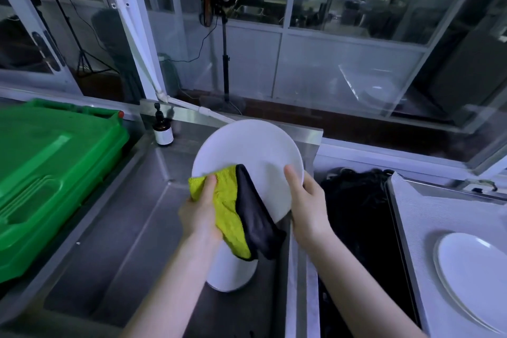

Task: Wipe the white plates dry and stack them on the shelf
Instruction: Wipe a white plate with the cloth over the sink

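A white plate (248,151) is held tilted above the steel sink (131,241). My right hand (307,206) grips its lower right rim, thumb on the face. My left hand (200,211) presses a yellow and black cloth (241,211) against the plate's lower left part. Below the cloth, another white plate (231,273) lies in the sink, partly hidden by my left arm and the cloth. Two white plates (474,274) lie stacked on the white surface (417,214) at the right.
A green plastic crate (46,173) sits left of the sink. A small dark bottle with a white label (162,130) stands at the sink's back corner. A dark gap with black material (359,228) lies between sink and white surface. Glass panels rise behind.
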